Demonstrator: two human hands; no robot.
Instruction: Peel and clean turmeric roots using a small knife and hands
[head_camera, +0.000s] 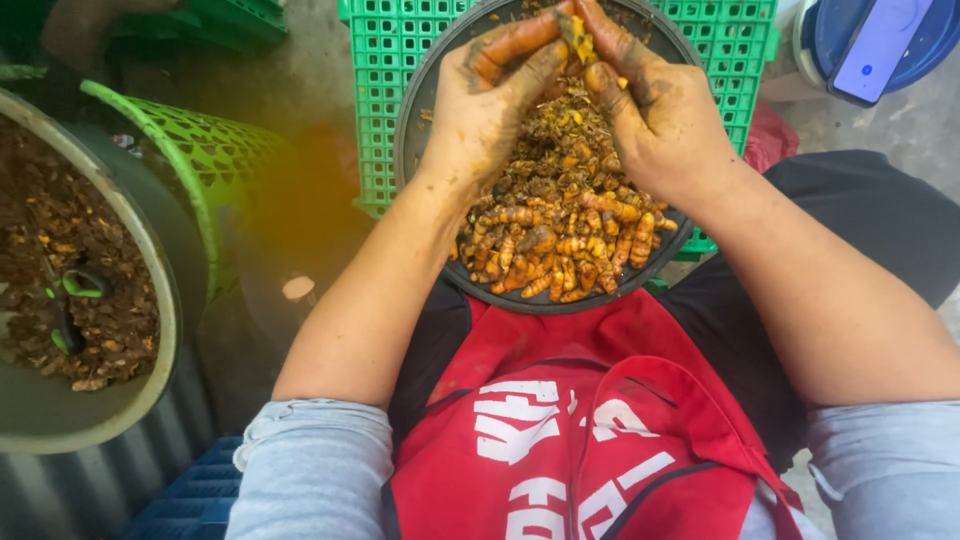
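Both hands — left hand (495, 95), right hand (655, 110) — pinched one turmeric root (578, 38) above the dark round tray (415, 120) heaped with roots (560, 250).

A small yellow-orange root piece (577, 35), stained with dirt, is pinched between the fingertips of both hands above the far rim of a round dark tray (415, 120). The tray carries a heap of similar knobbly orange roots (560, 250) and brown peelings (550, 150).

We see a green plastic crate (380, 90) carrying a dark round tray (420, 110). On the tray lies a heap of orange turmeric roots (560, 250), piled toward its near rim.
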